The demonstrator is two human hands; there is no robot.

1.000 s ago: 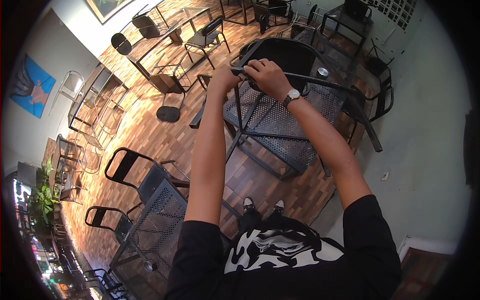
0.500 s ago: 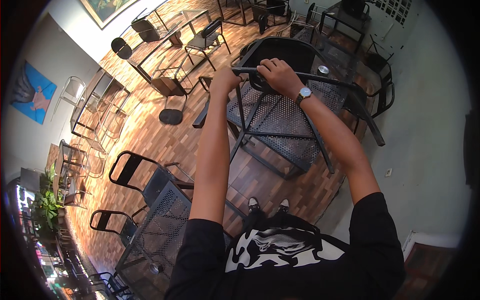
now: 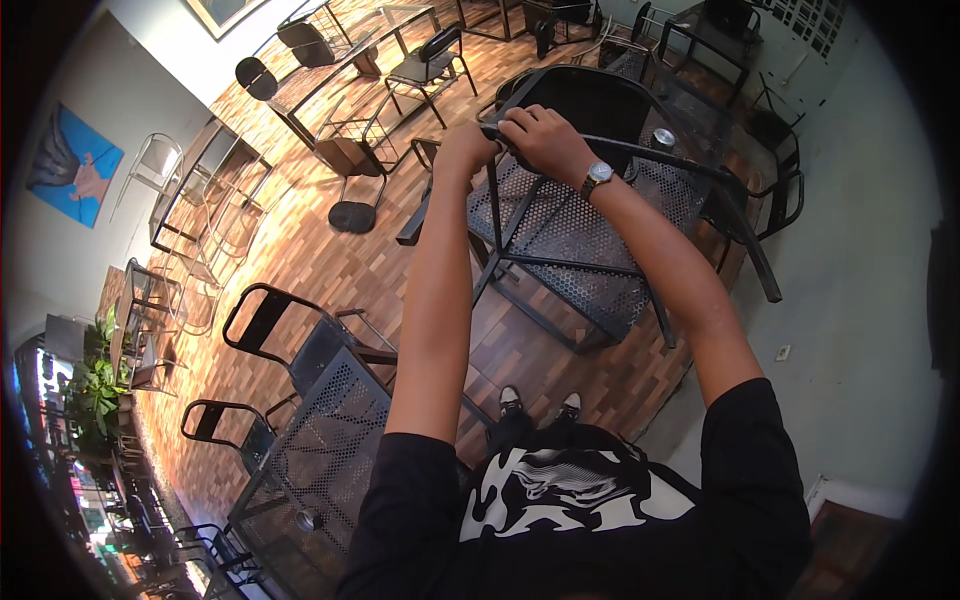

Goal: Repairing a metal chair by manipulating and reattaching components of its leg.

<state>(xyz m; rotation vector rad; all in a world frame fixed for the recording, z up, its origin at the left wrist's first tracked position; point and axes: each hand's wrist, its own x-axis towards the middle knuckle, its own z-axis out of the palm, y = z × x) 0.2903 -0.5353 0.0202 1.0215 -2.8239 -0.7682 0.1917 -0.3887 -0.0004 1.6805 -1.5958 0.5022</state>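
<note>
Both of my arms reach forward over a black perforated metal table. My left hand is closed around the near-left end of a dark metal bar. Just right of it, my right hand curls its fingers over the same bar; a watch is on that wrist. The bar belongs to a black metal frame with straight legs, tilted above the tabletop; I cannot tell if it is a chair or a stool. Behind my hands is a black rounded chair back or seat. A round metal ashtray lies beyond the bar.
Another perforated table with black chairs stands near left, a small round tin on it. Chairs, some tipped over, and a long table frame spread across the wooden floor. A pale wall runs along the right.
My view has shifted slightly, so most of the room sits a little differently in it. The right hand has moved closer to the left hand along the bar; both still grip it.
</note>
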